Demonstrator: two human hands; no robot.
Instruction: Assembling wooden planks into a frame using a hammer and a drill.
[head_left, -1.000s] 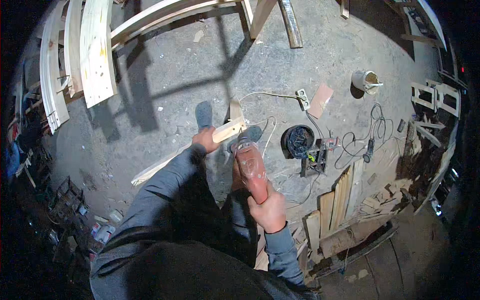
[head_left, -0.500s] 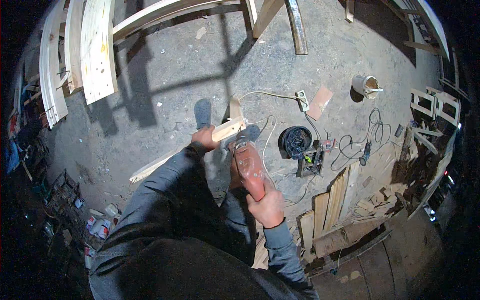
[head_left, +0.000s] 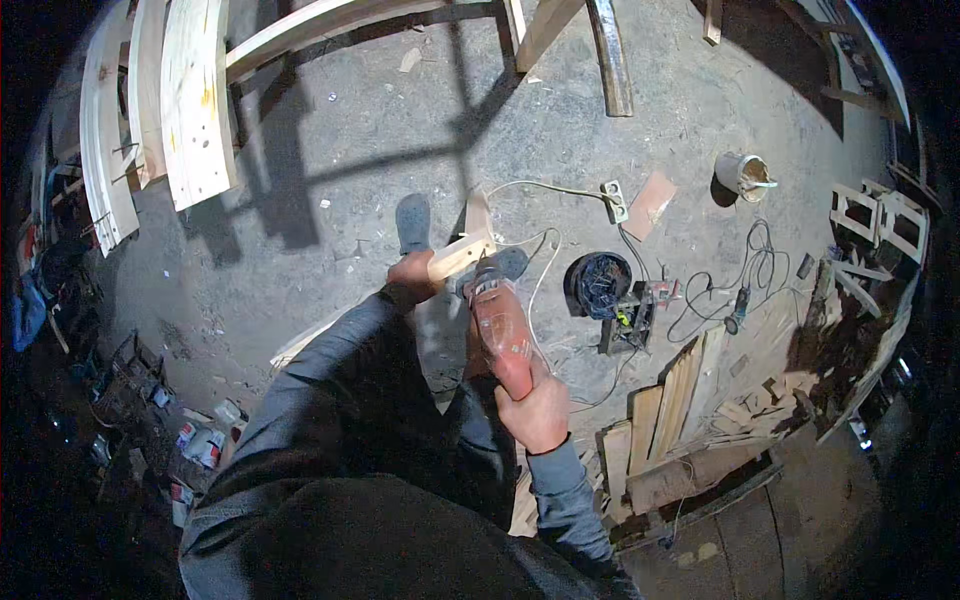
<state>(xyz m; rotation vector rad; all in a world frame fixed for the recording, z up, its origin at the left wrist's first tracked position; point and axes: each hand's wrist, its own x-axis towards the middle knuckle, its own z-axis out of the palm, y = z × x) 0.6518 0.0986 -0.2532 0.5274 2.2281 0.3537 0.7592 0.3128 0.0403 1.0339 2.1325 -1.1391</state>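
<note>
My right hand (head_left: 537,411) is wrapped round the rear handle of a red electric drill (head_left: 502,335), which points away from me. The drill's chuck end meets, or is very close to, the far end of a pale wooden batten (head_left: 459,259). Dark holes or marks show on that end of the wood. My left hand (head_left: 412,277) is closed round the batten, left of the drill. A long strip of pale wood (head_left: 302,343) runs toward the lower left, partly hidden by my sleeve; I cannot tell whether it is the same piece. The bit's tip is too small to make out.
Planed boards (head_left: 197,110) stand at the upper left. A power strip (head_left: 614,201) with cables lies right of the drill, beside a black bucket (head_left: 600,283) and a tool (head_left: 628,322). Farther right stands a white bucket (head_left: 742,177). Wood offcuts (head_left: 665,400) are piled at the lower right.
The floor and the things on it have shifted slightly right in the view. Both hands keep their grips, and the drill stays at the batten's end with little visible movement.
</note>
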